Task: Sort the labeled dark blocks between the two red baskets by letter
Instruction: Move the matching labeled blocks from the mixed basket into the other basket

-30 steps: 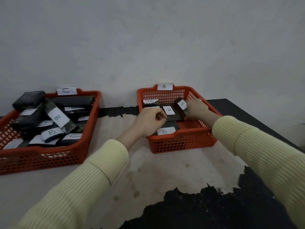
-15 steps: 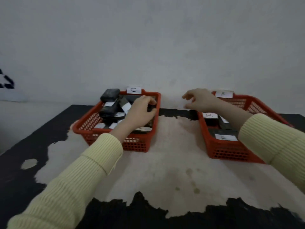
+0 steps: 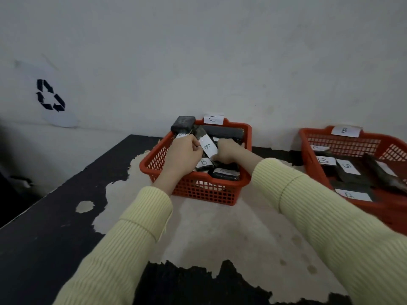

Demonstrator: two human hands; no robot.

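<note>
The red basket tagged C sits at the centre and holds several dark blocks with white labels. Both hands are inside it. My left hand curls its fingers on the left edge of a tilted block labelled B. On that block's right side, my right hand presses its curled fingers down into the pile; what they grip is hidden. Another B block lies just below the hands. The red basket tagged B stands to the right with several B-labelled blocks.
The baskets stand on a dark table with a large worn pale patch, against a white wall. One dark block perches on the C basket's back left rim. A recycling symbol marks the wall at left. The table's left edge runs diagonally.
Both hands left the B basket and moved left into the C basket. The left hand arrived first, and now the right hand has joined it around the B-labelled block. The view swung left.
</note>
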